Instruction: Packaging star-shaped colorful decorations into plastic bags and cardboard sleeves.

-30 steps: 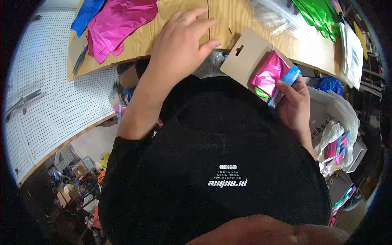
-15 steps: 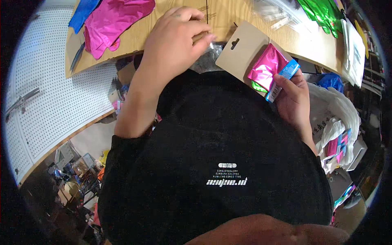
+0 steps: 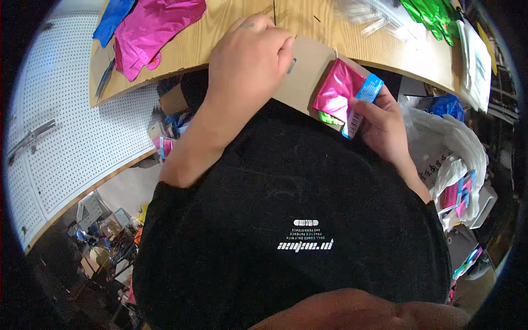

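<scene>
A tan cardboard backing card with a hang slot lies against the front edge of the wooden table. My left hand lies closed over its left end, fingertips at the slot. On the card's right end sit a folded pink foil piece, a bit of green foil below it and a blue paper strip. My right hand pinches the strip and foil against the card with thumb and fingers.
Loose pink foil and blue foil lie at the table's left, green foil and white sheets at its right. A white perforated board is at the left. A white plastic bag of scraps hangs at the right.
My left hand slid right across the table edge onto the card. The card with foil and strip shifted slightly left, still held by my right hand.
</scene>
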Demonstrator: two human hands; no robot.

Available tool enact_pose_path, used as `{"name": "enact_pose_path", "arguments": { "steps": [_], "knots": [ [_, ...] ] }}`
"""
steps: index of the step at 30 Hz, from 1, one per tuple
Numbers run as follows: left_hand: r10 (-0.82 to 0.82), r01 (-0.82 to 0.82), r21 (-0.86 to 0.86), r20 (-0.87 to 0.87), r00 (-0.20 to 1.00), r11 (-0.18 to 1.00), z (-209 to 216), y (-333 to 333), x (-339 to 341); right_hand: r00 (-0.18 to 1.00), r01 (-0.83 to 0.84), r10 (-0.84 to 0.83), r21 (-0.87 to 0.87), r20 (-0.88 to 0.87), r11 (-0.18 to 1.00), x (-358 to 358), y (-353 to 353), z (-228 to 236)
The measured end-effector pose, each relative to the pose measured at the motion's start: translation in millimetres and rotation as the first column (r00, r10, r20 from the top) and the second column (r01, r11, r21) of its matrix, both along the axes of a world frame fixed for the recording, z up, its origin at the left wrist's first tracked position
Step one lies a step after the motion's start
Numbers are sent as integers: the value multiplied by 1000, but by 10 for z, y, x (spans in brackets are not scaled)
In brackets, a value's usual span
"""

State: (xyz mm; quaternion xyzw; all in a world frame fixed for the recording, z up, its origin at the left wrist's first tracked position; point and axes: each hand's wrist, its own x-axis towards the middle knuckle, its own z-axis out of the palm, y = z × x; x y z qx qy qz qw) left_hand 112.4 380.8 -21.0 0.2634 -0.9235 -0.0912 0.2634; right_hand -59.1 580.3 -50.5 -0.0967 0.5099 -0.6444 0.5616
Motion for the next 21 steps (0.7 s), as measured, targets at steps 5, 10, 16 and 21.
{"name": "enact_pose_path", "arguments": {
  "steps": [5,10,16,21],
  "knots": [
    [-55,57,32,-47,997,998,-15,98,19,995,97,-94,-104,30,990,8,-53,-67],
    [-29,29,14,-49,998,999,10,108,30,969,159,-187,-170,-163,973,75,-65,-125],
    [-50,45,-43,-130,990,998,55,208,-22,961,184,-226,-241,-162,953,113,-215,-96],
    [49,-42,46,-172,984,998,28,183,-22,968,155,-206,-301,-146,941,134,-277,-51]
  ]
}}
